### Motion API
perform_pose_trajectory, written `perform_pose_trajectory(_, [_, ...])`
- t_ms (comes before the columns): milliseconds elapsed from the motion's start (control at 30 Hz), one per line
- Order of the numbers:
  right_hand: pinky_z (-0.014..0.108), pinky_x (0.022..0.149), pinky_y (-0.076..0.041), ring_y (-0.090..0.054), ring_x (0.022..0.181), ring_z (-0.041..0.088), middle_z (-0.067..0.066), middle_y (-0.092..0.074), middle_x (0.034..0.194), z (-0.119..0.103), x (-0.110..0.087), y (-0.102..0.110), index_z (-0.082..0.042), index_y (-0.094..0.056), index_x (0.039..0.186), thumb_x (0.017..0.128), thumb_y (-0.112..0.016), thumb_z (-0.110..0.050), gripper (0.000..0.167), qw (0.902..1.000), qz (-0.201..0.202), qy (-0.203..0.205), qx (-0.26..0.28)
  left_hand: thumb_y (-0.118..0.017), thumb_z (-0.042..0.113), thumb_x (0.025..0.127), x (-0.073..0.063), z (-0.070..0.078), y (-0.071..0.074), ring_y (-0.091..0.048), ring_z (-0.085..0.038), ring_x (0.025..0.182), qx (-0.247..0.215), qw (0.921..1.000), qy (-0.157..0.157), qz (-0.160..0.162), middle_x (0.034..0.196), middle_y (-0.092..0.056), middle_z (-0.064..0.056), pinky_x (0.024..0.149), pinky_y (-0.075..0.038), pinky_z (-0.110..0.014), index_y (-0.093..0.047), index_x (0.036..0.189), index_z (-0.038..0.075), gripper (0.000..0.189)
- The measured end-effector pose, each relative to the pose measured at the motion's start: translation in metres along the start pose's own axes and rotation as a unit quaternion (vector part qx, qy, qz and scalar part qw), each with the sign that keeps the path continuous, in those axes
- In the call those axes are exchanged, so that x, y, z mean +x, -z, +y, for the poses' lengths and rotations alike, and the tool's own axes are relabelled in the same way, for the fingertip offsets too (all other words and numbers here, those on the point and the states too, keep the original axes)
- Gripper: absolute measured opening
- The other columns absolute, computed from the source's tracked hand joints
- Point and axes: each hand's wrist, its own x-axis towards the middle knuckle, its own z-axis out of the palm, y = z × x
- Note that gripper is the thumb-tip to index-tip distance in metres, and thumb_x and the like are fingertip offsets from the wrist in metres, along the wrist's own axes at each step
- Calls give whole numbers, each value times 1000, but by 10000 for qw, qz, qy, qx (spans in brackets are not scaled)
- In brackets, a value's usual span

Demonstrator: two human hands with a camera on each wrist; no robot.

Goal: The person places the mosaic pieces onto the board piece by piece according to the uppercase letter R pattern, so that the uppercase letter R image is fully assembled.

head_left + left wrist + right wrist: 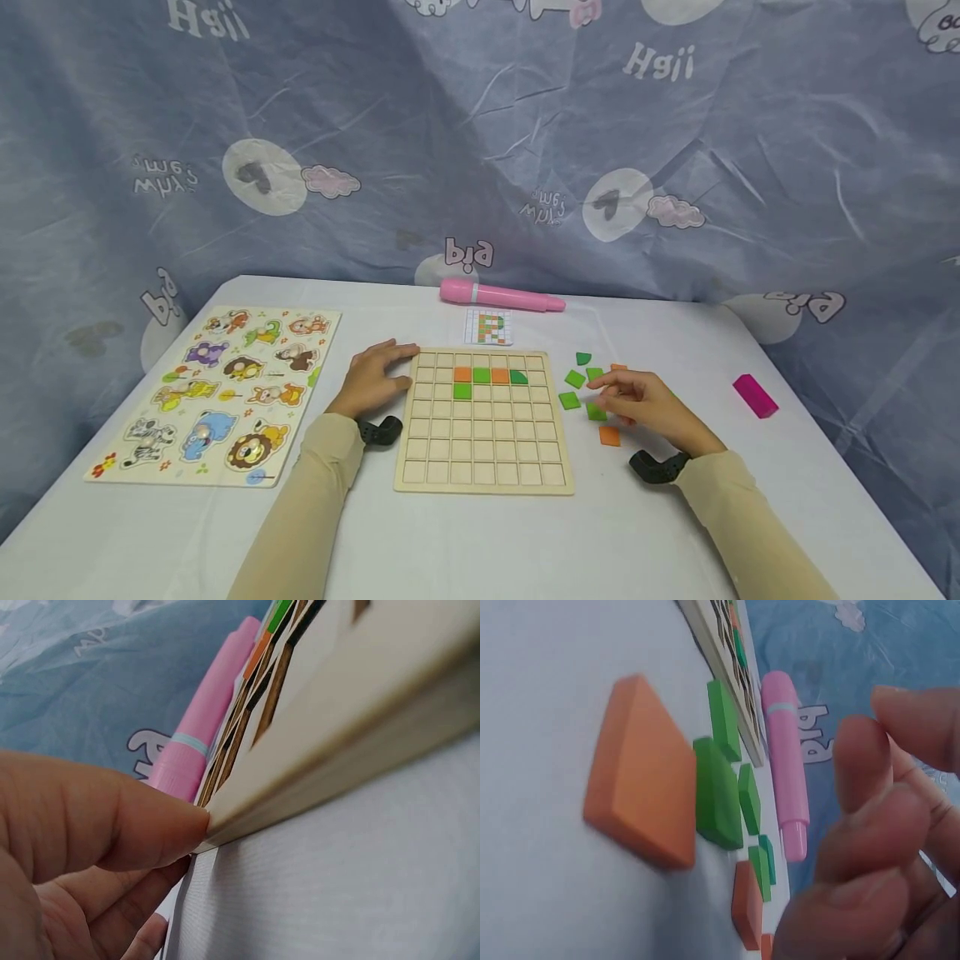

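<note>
A wooden grid board (483, 490) lies in front of me. Several orange and green square tiles and a dark green rounded tile (518, 377) sit in its upper cells. My left hand (372, 379) rests at the board's upper left, the thumb touching its side edge in the left wrist view. Over loose tiles to the right of the board hovers my right hand (643, 406), fingers loosely bent, nothing seen between them. Around it lie green tiles (570, 401), an orange tile (641, 780) and a dark green rounded tile (583, 358).
Behind the board lies a small pattern card (489, 327) with a coloured figure, and beyond it a pink marker-shaped object (517, 298). An animal puzzle board (300, 400) takes up the left side. A magenta block (755, 396) lies far right.
</note>
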Motion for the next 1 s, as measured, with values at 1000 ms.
perform_pose_trajectory(1000, [21, 61, -48, -54, 69, 9, 2, -66, 86, 21, -14, 26, -1, -74, 100, 83, -90, -6, 24, 9895, -1082, 227, -927, -69, 12, 90, 0, 1, 1, -37, -39, 158, 3, 10000, 15, -55, 155, -61, -13, 132, -14, -59, -66, 148, 5, 58])
